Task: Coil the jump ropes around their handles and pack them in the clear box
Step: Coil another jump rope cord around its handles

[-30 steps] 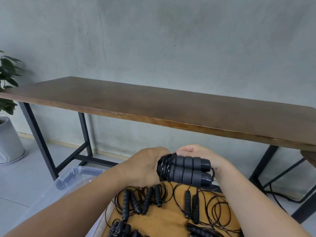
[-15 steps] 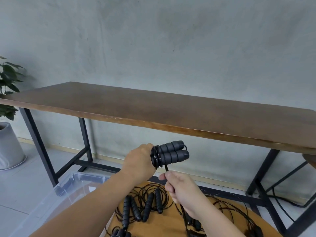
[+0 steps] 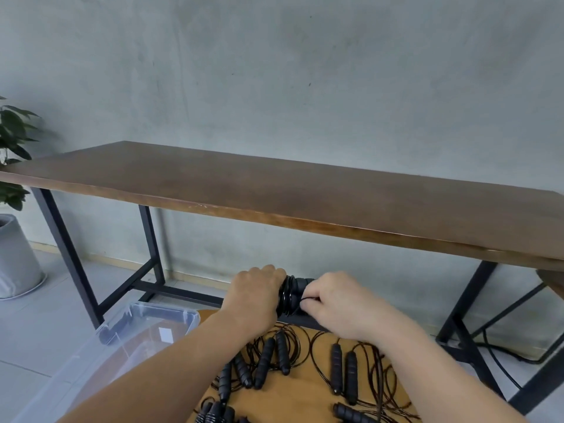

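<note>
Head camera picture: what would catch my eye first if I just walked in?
Two hands at lower centre: the left hand grips a pair of black handles wound with cord, and the right hand pinches the cord against them. Below, loose jump ropes sprawl over a small wooden table. A clear box sits on the floor at lower left.

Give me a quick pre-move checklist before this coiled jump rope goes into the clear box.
1. Left hand grips the handle pair: ok.
2. Right hand pinches the cord at the coil: ok.
3. Loose end tucked so the coil holds: cannot tell, fingers hide it.
4. Clear box open, lower left of the hands: ok.
5. Room in the box: cannot tell, the left arm hides much of its inside.
6. Uncoiled jump ropes on the low wooden table apart from the held one: ok.
</note>
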Available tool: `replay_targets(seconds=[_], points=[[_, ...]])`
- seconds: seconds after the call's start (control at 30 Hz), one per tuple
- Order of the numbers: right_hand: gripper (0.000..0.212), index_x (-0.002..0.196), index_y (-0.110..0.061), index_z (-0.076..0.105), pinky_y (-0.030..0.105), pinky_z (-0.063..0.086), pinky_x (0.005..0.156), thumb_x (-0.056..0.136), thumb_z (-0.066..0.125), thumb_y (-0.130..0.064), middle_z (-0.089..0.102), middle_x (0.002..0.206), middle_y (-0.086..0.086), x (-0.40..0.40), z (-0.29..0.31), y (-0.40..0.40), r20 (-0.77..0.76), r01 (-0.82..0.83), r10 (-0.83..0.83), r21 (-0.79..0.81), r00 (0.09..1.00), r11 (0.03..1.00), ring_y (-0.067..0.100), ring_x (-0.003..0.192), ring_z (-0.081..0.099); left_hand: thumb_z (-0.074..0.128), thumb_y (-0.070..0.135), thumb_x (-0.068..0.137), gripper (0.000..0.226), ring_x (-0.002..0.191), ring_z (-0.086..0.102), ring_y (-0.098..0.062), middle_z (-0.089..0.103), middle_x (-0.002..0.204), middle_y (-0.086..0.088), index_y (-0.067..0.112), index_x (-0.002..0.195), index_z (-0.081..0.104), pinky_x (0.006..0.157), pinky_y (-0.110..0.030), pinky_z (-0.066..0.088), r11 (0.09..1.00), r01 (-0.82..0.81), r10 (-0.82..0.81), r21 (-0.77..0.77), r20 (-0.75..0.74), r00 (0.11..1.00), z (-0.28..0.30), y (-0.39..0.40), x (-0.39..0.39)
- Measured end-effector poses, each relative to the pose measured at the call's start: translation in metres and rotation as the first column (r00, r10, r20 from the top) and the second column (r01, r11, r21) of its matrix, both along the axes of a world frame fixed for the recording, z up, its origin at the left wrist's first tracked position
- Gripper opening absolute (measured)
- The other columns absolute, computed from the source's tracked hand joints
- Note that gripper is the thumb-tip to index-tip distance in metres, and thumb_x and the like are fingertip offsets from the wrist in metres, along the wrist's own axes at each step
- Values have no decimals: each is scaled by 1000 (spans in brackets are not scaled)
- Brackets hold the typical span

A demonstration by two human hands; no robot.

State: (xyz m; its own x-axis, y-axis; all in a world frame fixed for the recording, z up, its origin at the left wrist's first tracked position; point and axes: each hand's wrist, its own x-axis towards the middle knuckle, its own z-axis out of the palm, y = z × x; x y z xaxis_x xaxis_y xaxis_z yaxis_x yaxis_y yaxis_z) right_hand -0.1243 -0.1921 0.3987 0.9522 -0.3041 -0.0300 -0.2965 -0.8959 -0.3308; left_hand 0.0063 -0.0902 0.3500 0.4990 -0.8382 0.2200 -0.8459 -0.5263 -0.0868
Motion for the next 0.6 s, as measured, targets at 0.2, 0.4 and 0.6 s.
replay_targets(seconds=[0.2, 0.4, 0.6], points=[[11, 81, -24, 80, 28, 58, 73, 82, 77, -35, 74, 79, -10, 3, 24, -30, 4, 8, -9, 198, 1000, 980, 8, 79, 67, 60, 19, 85, 29, 99, 55, -21, 54, 107, 4, 26, 111, 50, 80, -33, 43, 982, 188, -188, -4, -92, 978, 5, 2, -9], [13, 86, -20, 81, 14, 47, 64, 79, 81, -30, 76, 85, -7, -3, 19, -56, 35, -15, -1, 439, 999, 898, -2, 67, 64, 64, 15, 80, 34, 99, 54, -16, 55, 104, 9, 27, 110, 53, 83, -32, 47, 951, 296, -309, -87, -287, 907, 9, 5, -10], [18, 88, -14, 76, 26, 55, 72, 81, 73, -30, 75, 86, 1, -12, -8, -68, 51, 45, -124, 743, 991, 668, 13, 80, 69, 68, 20, 81, 25, 87, 58, -5, 57, 94, 13, 33, 97, 54, 75, -20, 48, 933, 297, -361, -205, -566, 742, 10, 6, -16]])
